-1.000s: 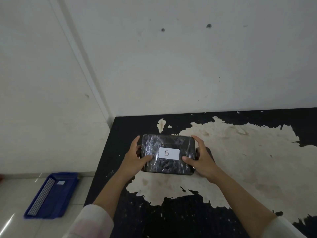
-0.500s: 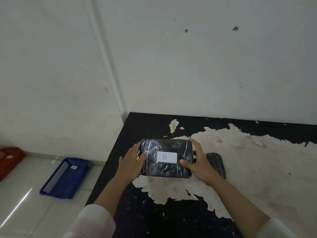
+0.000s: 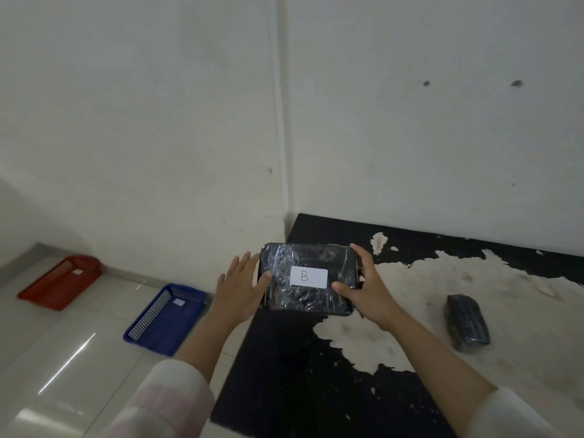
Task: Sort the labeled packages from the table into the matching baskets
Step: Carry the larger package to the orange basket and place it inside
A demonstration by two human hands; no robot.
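A black plastic-wrapped package [image 3: 308, 294] with a white label reading "B" is held in the air over the table's left edge. My left hand [image 3: 241, 287] grips its left side, thumb on top and fingers spread. My right hand [image 3: 363, 286] grips its right side. On the floor to the left sit a blue basket [image 3: 166, 319] and, farther left, a red basket [image 3: 60, 281], each with a small white label that is too small to read. A second black wrapped package [image 3: 467, 322] lies on the table at the right.
The table [image 3: 316, 390] has a black top with large worn pale patches and stands in a corner against white walls. Glossy pale floor tiles [image 3: 63, 374] lie left of the table, around the baskets.
Both hands have lifted the "B" package off the table and carried it left, over the table's edge. The view has swung left, bringing the red basket and the second package into sight.
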